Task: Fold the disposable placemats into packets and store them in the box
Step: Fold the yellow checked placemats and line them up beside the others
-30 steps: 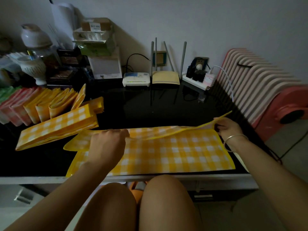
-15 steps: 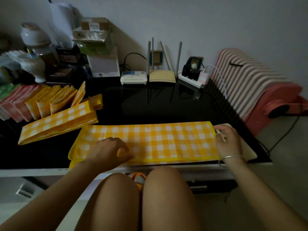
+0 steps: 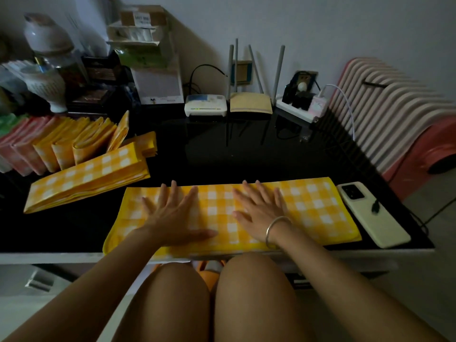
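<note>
Pressing the placemat (image 3: 315, 211) at the table's (image 3: 234, 156) near edge, left hand (image 3: 172, 213) and right hand (image 3: 261, 211) flat, gripping nothing. Probably limp, slippery; best pinched at corners.

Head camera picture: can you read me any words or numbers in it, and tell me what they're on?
Nothing reads clearly.
Cardboard box: white label with dark print, too blurred to read.
White box: tiny marks along its bottom edge, too small to read.
White modem: blue panel, too small to read.
Yellow checked placemat and phone: no writing shows.
</note>
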### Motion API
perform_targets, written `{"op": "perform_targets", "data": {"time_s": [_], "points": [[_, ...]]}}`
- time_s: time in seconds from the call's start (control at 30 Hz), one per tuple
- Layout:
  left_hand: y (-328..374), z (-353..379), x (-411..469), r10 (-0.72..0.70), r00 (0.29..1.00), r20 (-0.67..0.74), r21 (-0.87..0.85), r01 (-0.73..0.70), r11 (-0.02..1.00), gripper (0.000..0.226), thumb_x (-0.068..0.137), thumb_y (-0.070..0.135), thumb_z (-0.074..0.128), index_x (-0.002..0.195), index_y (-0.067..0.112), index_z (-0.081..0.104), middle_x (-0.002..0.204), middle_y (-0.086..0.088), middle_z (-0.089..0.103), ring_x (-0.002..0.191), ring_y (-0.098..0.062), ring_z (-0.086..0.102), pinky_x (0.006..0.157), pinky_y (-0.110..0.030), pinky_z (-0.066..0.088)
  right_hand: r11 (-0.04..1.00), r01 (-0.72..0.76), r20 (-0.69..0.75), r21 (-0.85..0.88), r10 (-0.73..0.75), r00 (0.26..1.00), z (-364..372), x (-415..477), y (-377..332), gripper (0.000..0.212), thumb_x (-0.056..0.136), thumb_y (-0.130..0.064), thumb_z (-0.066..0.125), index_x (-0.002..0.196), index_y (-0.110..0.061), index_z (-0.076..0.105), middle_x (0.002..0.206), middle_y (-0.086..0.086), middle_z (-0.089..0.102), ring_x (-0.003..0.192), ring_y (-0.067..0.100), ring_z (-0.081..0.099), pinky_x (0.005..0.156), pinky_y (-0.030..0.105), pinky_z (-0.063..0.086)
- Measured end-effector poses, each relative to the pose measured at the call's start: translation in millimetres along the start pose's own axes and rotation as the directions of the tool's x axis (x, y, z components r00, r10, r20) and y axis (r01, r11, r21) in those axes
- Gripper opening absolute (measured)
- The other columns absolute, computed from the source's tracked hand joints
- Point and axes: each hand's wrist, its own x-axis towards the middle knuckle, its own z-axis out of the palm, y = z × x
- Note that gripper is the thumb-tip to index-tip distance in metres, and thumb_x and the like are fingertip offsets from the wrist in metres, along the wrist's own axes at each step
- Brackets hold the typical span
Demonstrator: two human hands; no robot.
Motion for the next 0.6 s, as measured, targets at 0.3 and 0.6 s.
{"op": "perform_targets", "data": {"time_s": [0.3,0.6], "points": [[-1,12,-11,0.056,0.988,-0.147,-0.004,-0.057,0.998,0.124,0.044,0.105,0.012,0.148,0.046,-0.021,0.158,-0.003,-0.03,0.143,-0.026,-0.033,0.111,-0.065,-0.017,0.974,-0.218,-0.077,-0.068,0.213,0.974,9,-22,60,0.069,0.082,-0.066,-0.013,0.146,-0.042,-0.019,0.156,-0.014,-0.025,0.143,0.013,-0.023,0.117,0.047,-0.01],[-21,18,-38,0.486,0.611,-0.626,0.132,-0.531,0.837,0.039,0.094,0.043,0.047,0.116,0.015,0.063,0.13,-0.012,0.056,0.114,-0.035,0.054,0.106,-0.047,0.034,0.925,-0.379,-0.088,-0.015,0.376,0.922,14,-30,83,0.063,0.094,-0.061,0.006,0.148,-0.039,-0.016,0.157,-0.012,-0.022,0.145,0.016,-0.021,0.116,0.05,-0.009]]}}
